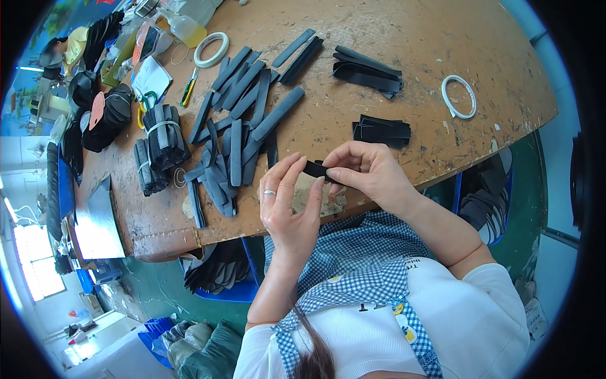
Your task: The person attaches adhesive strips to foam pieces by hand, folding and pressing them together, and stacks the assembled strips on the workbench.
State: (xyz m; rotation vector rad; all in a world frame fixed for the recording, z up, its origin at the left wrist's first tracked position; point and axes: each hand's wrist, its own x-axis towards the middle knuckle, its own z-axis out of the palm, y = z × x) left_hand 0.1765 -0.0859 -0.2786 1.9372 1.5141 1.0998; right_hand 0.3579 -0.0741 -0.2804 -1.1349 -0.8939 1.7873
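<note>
Left hand (287,205) and right hand (372,174) pinch one strip (314,169), long axis slanting rightward toward the body, two rolls (209,64) beyond.

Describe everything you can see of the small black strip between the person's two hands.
The black strip is narrow, dark and flat-looking; it might be fabric or leather, but the picture cannot settle which. It slants down toward the picture's right, in front of the near part of the table. The right hand pinches its right end, hiding part of it; the left hand's fingertips are at its left end.
</note>
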